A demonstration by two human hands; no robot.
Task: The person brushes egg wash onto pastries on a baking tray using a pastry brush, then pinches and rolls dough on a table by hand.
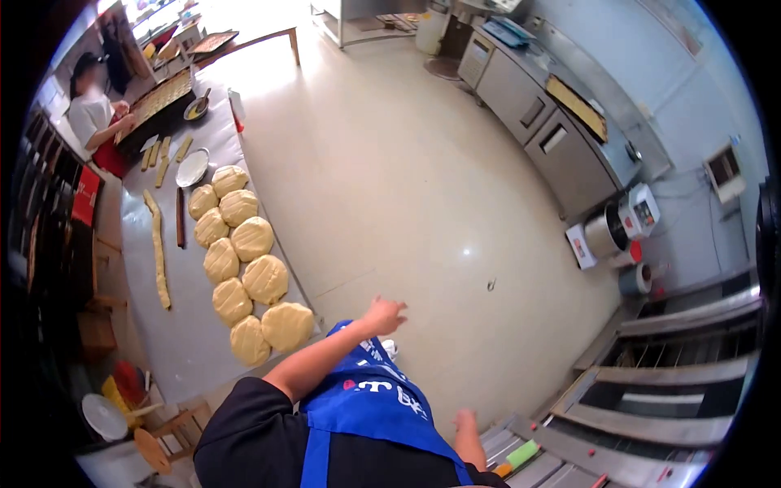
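Observation:
My left hand [384, 315] is held out in front of the blue apron [370, 398], above the floor, its fingers apart and nothing in them. Lower down, beside the apron's right edge, my right hand [466, 419] shows only in part; its fingers are too small and blurred to read. Nearest my left hand is a metal-topped table [183, 358] bearing several flattened rounds of pale yellow dough [265, 279] in two rows. Left of them lie a long dough strip [159, 252] and a dark stick [181, 218]. A white bowl [193, 167] stands behind the rounds.
Across the table, a person [93, 118] works over a large tray [167, 99]. Steel cabinets [525, 93] line the right wall, with a mixer [610, 228] nearby. Oven-like steel units [683, 374] stand at the lower right. A small object [491, 285] lies on the floor.

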